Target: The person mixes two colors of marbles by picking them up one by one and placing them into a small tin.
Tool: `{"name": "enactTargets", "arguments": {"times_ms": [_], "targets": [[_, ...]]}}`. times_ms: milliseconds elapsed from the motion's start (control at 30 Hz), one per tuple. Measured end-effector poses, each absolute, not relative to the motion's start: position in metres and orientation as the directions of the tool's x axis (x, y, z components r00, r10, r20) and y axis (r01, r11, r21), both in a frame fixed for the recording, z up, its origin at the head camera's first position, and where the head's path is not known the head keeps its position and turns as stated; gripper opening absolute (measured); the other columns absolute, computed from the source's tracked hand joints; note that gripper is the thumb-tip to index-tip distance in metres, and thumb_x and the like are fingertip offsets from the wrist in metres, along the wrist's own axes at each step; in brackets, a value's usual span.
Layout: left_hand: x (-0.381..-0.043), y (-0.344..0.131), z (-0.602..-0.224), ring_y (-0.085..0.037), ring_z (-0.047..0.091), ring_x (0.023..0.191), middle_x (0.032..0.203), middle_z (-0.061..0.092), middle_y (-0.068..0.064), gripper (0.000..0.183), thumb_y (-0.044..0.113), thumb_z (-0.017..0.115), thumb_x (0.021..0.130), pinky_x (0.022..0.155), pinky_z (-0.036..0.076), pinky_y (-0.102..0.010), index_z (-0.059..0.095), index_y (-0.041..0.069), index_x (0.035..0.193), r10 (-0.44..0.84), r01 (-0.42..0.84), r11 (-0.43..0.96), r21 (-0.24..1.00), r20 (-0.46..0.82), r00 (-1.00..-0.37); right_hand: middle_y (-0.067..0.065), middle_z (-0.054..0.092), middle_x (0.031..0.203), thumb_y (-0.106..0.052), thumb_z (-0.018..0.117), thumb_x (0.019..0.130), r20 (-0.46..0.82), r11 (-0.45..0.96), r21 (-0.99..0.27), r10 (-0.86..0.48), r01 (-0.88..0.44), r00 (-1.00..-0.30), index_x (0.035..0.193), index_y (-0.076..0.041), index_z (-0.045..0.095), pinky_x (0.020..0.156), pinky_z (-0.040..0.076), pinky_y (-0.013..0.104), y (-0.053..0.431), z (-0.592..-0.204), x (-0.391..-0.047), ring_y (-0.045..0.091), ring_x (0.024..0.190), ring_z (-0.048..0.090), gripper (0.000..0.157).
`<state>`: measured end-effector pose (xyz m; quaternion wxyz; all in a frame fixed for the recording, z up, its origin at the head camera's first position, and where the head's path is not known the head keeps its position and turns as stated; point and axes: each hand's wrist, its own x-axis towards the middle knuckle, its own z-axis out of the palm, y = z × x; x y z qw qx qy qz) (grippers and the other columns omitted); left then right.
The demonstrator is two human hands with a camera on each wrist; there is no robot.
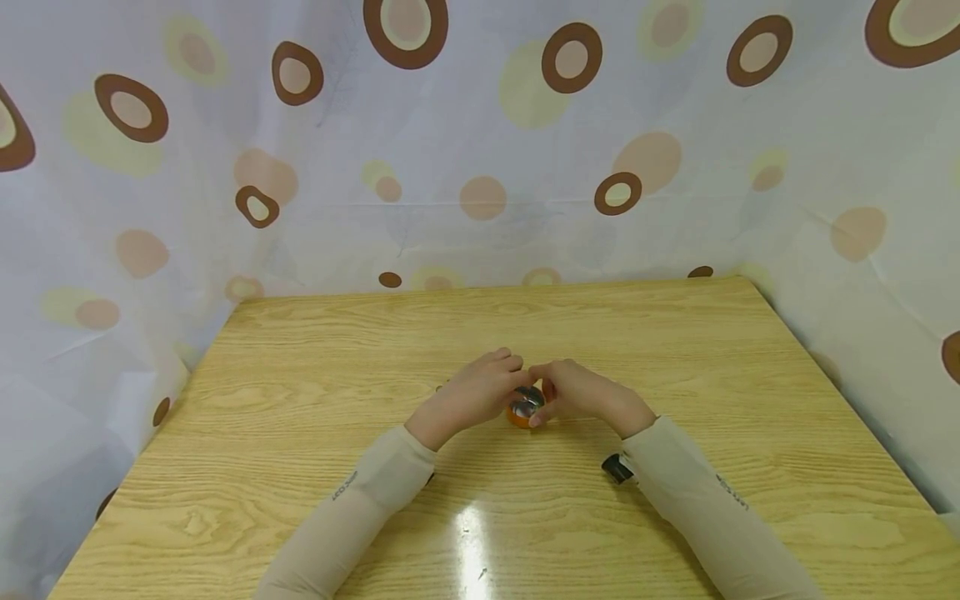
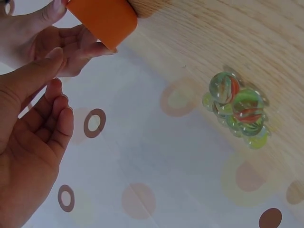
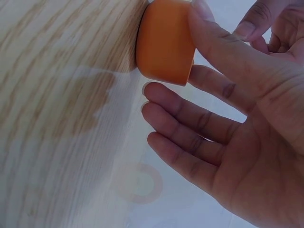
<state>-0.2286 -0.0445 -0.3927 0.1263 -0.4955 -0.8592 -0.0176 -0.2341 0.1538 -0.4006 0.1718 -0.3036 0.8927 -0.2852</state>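
Note:
A small orange cup [image 1: 521, 422] with a shiny inside stands on the wooden table between the two hands. My right hand [image 1: 581, 390] grips its rim with thumb and forefinger; in the right wrist view the other fingers [image 3: 185, 147] reach out below the cup. Over the cup's other side is my left hand [image 1: 480, 387], its thumb and fingertips bent together. I cannot tell whether anything sits between them. In the left wrist view, a cluster of glass marbles [image 2: 247, 102] with red and green swirls lies on the table, apart from the left hand.
The wood-grain table [image 1: 337, 350] runs back to a white curtain [image 1: 420, 242] with brown and yellow rings, which also hangs along both sides. A black piece [image 1: 617, 468] shows at the right sleeve [image 1: 675, 458]. Light glares off the table's front.

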Motion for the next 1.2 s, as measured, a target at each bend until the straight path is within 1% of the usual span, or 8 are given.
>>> {"name": "enactTargets", "arguments": {"times_ms": [167,267,400,500,833,1033,1200], "targets": [[-0.229,-0.046,-0.392,-0.014,0.043,0.079,0.084,0.054,0.003,0.014,0.014,0.07,0.088,0.075,0.04,-0.024,0.069,0.014,0.102,0.842,0.855,0.513,-0.073,0.235,-0.485,0.001,0.054,0.066,-0.022,0.079,0.08,-0.138,0.655,-0.614,-0.638,-0.44,-0.757,0.117,-0.003,0.06,0.053,0.038,0.024,0.154,-0.401,-0.234,0.01,0.055,0.045,0.046],[-0.229,-0.048,-0.391,-0.015,0.045,0.079,0.084,0.055,0.002,0.014,0.012,0.072,0.087,0.075,0.041,-0.024,0.07,0.014,0.1,0.835,0.854,0.518,-0.056,0.248,-0.49,0.001,0.055,0.066,-0.021,0.08,0.079,-0.135,0.655,-0.613,-0.637,-0.441,-0.759,0.114,-0.002,0.061,0.054,0.038,0.024,0.153,-0.402,-0.234,0.01,0.056,0.046,0.044],[-0.23,-0.053,-0.39,-0.015,0.048,0.082,0.088,0.057,0.002,0.014,0.011,0.073,0.086,0.078,0.044,-0.023,0.069,0.013,0.099,0.823,0.839,0.541,-0.056,0.241,-0.514,0.001,0.055,0.067,-0.02,0.081,0.078,-0.121,0.657,-0.599,-0.639,-0.457,-0.76,0.107,-0.002,0.061,0.055,0.038,0.024,0.153,-0.403,-0.234,0.01,0.057,0.046,0.039],[-0.231,-0.058,-0.389,-0.016,0.05,0.085,0.089,0.057,0.001,0.013,0.011,0.073,0.086,0.081,0.045,-0.024,0.069,0.012,0.099,0.814,0.83,0.555,-0.054,0.238,-0.529,0.001,0.055,0.068,-0.021,0.081,0.078,-0.119,0.661,-0.592,-0.637,-0.461,-0.761,0.107,-0.002,0.062,0.055,0.039,0.024,0.153,-0.403,-0.234,0.01,0.058,0.046,0.039],[-0.233,-0.074,-0.385,-0.018,0.053,0.085,0.087,0.057,-0.001,0.013,0.008,0.073,0.085,0.081,0.047,-0.027,0.069,0.009,0.098,0.79,0.814,0.581,-0.015,0.249,-0.56,0.001,0.056,0.069,-0.02,0.081,0.078,-0.119,0.663,-0.592,-0.634,-0.458,-0.764,0.11,-0.001,0.062,0.056,0.04,0.025,0.153,-0.402,-0.233,0.01,0.059,0.046,0.042],[-0.236,-0.083,-0.381,-0.019,0.053,0.084,0.086,0.058,-0.002,0.011,0.006,0.071,0.087,0.079,0.048,-0.029,0.069,0.007,0.097,0.758,0.788,0.616,0.029,0.254,-0.601,0.001,0.056,0.07,-0.022,0.081,0.078,-0.126,0.673,-0.582,-0.63,-0.457,-0.766,0.11,-0.001,0.062,0.058,0.041,0.026,0.153,-0.403,-0.234,0.011,0.06,0.047,0.043],[-0.237,-0.089,-0.38,-0.019,0.051,0.082,0.087,0.059,-0.002,0.01,0.006,0.071,0.087,0.079,0.048,-0.028,0.07,0.007,0.097,0.736,0.764,0.644,0.044,0.238,-0.634,0.001,0.057,0.071,-0.022,0.081,0.077,-0.12,0.67,-0.579,-0.634,-0.464,-0.764,0.112,-0.001,0.062,0.059,0.042,0.026,0.154,-0.403,-0.235,0.011,0.061,0.047,0.045]]}}
